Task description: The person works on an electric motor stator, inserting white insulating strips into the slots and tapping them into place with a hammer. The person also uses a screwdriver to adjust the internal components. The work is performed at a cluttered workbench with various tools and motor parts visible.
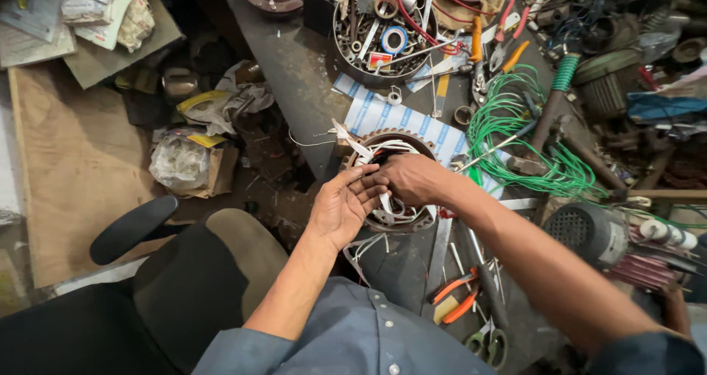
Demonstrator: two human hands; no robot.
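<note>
A round motor stator (pixel 390 141) with white-sleeved wires lies on the dark workbench (pixel 294 73) in front of me. My left hand (pixel 342 205) is at its near-left rim, palm up, fingers apart and touching the white wires. My right hand (pixel 409 177) reaches over the stator's middle, fingers curled down into the wire bundle and pinching some of the white wires (pixel 387 213). The fingertips of both hands meet over the winding.
A round tin (pixel 379 40) of tools and tape stands behind the stator. Green wire coils (pixel 515 143) lie to the right, beside a small grey motor (pixel 589 231). Orange-handled pliers (pixel 456 301) and scissors (pixel 486 342) lie near me. A black chair (pixel 147 286) sits left.
</note>
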